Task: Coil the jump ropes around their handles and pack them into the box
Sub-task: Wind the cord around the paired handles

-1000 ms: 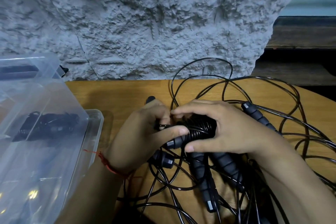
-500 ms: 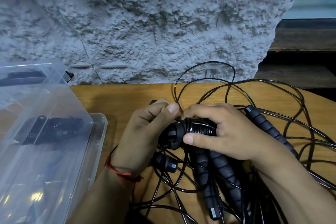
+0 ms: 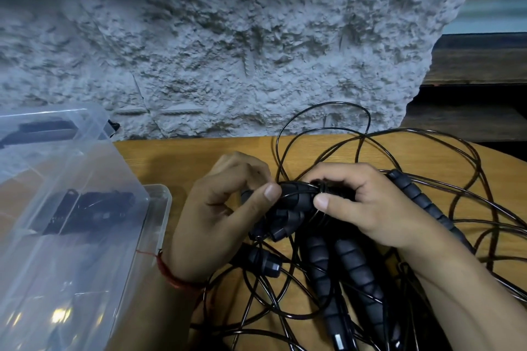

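Both grips closed on the pair of black ribbed foam handles (image 3: 288, 208), just above the wooden counter (image 3: 176, 157): left hand (image 3: 225, 208) pinches their left end, right hand (image 3: 368, 205) curls round the wound part. Thin glossy black cord (image 3: 322, 128) looks light, springy, slippery; prob. best held at handles w/ tension. Clear plastic box (image 3: 85, 279), left, holds one coiled black rope bundle (image 3: 91, 209).

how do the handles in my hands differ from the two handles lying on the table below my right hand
The held handles are gripped by the left hand and right hand; the lying handles rest on the table, in neither hand. The held handles have cord turns wound round them; the lying handles have none wound on. Both pairs are black and ribbed.
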{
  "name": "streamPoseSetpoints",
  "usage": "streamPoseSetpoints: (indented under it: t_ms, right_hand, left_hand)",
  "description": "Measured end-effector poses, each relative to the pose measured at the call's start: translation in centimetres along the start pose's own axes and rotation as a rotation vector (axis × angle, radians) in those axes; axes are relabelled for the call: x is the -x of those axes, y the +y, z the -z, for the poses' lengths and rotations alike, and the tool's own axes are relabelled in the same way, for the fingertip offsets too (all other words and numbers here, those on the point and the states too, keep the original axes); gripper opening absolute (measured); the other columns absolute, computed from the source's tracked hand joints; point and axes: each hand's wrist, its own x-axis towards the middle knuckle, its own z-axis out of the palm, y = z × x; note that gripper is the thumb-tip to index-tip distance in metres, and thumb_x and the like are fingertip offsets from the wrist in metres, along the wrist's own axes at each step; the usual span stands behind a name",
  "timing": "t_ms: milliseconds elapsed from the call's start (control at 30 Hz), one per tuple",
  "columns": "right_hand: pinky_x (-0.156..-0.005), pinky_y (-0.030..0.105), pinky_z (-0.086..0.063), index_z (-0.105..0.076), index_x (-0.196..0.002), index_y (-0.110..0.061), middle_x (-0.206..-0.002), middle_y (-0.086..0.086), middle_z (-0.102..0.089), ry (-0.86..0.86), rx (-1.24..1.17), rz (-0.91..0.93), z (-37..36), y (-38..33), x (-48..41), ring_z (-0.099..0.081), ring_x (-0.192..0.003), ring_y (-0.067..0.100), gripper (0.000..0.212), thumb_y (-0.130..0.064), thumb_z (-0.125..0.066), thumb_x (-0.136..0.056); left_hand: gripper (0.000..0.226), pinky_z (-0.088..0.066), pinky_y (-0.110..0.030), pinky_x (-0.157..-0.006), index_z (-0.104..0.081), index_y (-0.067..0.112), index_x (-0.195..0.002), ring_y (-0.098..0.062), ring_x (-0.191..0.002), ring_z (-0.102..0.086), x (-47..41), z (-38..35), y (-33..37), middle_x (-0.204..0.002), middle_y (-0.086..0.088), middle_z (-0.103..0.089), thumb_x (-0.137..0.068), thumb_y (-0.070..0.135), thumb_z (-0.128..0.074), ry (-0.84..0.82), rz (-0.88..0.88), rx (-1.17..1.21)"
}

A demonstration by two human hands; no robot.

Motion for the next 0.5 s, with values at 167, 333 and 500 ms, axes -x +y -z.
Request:
streamPoseSetpoints:
  t_ms: [167, 333, 500]
  right_hand:
    - [-0.082, 0.048, -0.055, -0.075, -0.109, -0.019, -0.097, 0.003, -0.074, 0.029, -0.006, -0.022, -0.1, 0.1, -0.2, -0.071, -0.09, 0.023, 0.03, -0.044, -0.065, -0.095]
    - [-0.085, 0.05, -0.054, -0.075, -0.109, -0.016, -0.098, 0.002, -0.074, 0.091, -0.019, 0.004, -0.2, 0.3, -0.3, -0.071, -0.093, 0.026, 0.031, -0.042, -0.066, -0.095]
    - [-0.082, 0.04, -0.054, -0.076, -0.111, -0.015, -0.099, 0.004, -0.074, 0.128, -0.087, 0.0, -0.5, 0.2, -0.5, -0.071, -0.092, 0.024, 0.033, -0.042, -0.064, -0.095]
  left_hand:
    - [0.025, -0.049, -0.046, -0.085, -0.069, 0.011, -0.087, -0.025, -0.1, -0.067, -0.3, 0.2, -0.9, -0.097, 0.006, -0.07, -0.101, 0.031, -0.062, -0.003, -0.091, -0.192]
    - [0.018, -0.053, -0.055, -0.082, -0.064, 0.011, -0.107, -0.033, -0.098, -0.067, 0.2, -0.6, -1.2, -0.105, -0.004, -0.068, -0.1, 0.027, -0.068, 0.001, 0.065, 0.025]
    - [0.014, -0.06, -0.044, -0.081, -0.062, 0.009, -0.112, -0.024, -0.095, -0.07, 0.1, -1.7, -0.5, -0.104, -0.001, -0.07, -0.103, 0.019, -0.068, 0.055, 0.18, 0.206]
